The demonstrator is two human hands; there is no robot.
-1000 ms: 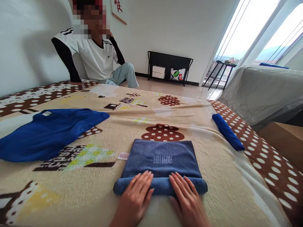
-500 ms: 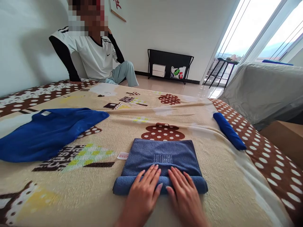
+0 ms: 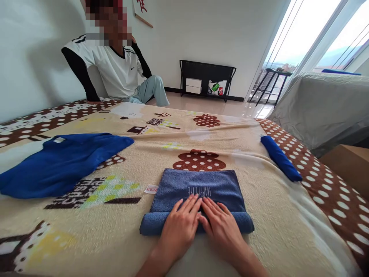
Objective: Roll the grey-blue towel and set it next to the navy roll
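Nearest the camera, the left hand [image 3: 180,227] and right hand [image 3: 220,226] are lying side by side, palms down and fingers spread flat, pressing on the rolled near edge of a grey-blue towel [image 3: 198,188]; neither grip is closing around anything. The towel is sitting at the middle of the bed [image 3: 259,215], its far part lying flat with stitched lettering showing and a small tag [image 3: 151,189] sticking out at its left. Farther left, a bright blue cloth [image 3: 62,161] is lying spread out. To the right, a rolled blue towel [image 3: 281,158] is resting near the bed's edge. Beyond, a person [image 3: 115,65] is sitting by the wall, and a black rack [image 3: 207,79] is standing behind.
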